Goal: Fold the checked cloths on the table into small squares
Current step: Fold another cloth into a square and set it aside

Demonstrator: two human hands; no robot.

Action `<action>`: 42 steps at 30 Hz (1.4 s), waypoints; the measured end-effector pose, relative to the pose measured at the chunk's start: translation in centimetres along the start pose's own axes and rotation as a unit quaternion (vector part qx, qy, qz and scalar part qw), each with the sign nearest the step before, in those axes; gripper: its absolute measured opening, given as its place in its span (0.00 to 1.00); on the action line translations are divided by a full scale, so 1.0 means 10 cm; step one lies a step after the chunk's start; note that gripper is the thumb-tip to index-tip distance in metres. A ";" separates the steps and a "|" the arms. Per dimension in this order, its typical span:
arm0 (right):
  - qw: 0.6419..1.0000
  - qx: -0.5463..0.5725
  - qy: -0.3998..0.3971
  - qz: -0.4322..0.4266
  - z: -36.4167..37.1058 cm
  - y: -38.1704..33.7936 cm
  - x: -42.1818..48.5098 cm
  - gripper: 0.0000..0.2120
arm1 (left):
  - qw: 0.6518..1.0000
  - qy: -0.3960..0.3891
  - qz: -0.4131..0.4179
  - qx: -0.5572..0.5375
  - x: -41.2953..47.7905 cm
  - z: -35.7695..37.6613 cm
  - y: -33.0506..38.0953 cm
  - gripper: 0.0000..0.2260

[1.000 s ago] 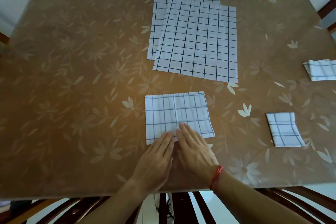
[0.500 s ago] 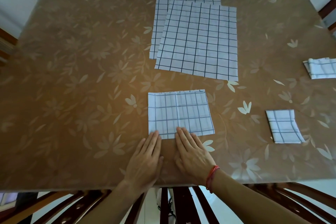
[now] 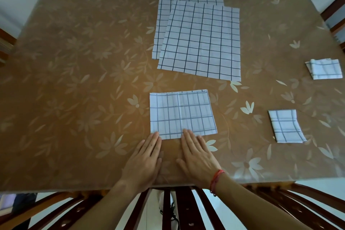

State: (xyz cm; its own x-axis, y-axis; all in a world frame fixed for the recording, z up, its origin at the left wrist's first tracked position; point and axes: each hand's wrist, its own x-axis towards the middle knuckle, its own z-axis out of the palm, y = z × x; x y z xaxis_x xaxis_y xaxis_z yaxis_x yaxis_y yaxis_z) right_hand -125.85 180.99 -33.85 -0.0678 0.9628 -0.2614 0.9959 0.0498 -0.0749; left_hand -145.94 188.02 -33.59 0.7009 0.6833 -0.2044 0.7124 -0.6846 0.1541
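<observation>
A half-folded checked cloth (image 3: 182, 114) lies flat near the table's front middle, a crease down its centre. My left hand (image 3: 144, 160) lies palm down with its fingertips at the cloth's near left corner. My right hand (image 3: 198, 157), with a red thread at the wrist, is also flat, fingertips on the cloth's near edge. Neither hand grips anything. Two unfolded checked cloths (image 3: 201, 39) overlap at the far middle. A small folded square (image 3: 285, 126) sits at the right, and another folded cloth (image 3: 324, 68) lies near the right edge.
The table (image 3: 74, 80) has a brown floral cover under glass. Dark wooden chair slats (image 3: 179, 209) show below the front edge, and another chair (image 3: 334, 18) stands at the far right.
Both hands have slid back toward me and apart along the cloth's near edge, from pressing its lower middle to resting at its edge. The cloth stays flat.
</observation>
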 end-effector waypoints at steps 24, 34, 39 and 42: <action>0.927 0.306 0.046 0.214 -0.49 0.79 0.24 0.10 | 0.990 0.066 -0.020 -0.127 0.47 -0.16 0.25 0.19; 0.820 0.438 0.070 0.362 -0.71 1.03 0.68 0.16 | 0.993 0.039 -0.019 -0.113 0.55 -0.04 0.25 0.19; 0.781 0.473 0.035 0.407 -0.76 1.06 0.84 0.13 | 0.990 0.050 -0.025 -0.127 0.56 -0.03 0.26 0.19; 0.739 0.517 0.022 0.432 -0.75 1.05 0.90 0.16 | 0.989 0.052 -0.027 -0.132 0.56 -0.02 0.26 0.18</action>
State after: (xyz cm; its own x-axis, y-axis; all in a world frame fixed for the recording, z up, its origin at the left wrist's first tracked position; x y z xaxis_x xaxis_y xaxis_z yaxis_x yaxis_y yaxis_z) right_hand -115.61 192.13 -29.80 0.5913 0.5262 -0.6111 0.0880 -0.7954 -0.5997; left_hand -140.18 190.09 -34.13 0.6515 0.7490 -0.1210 0.7235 -0.5652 0.3965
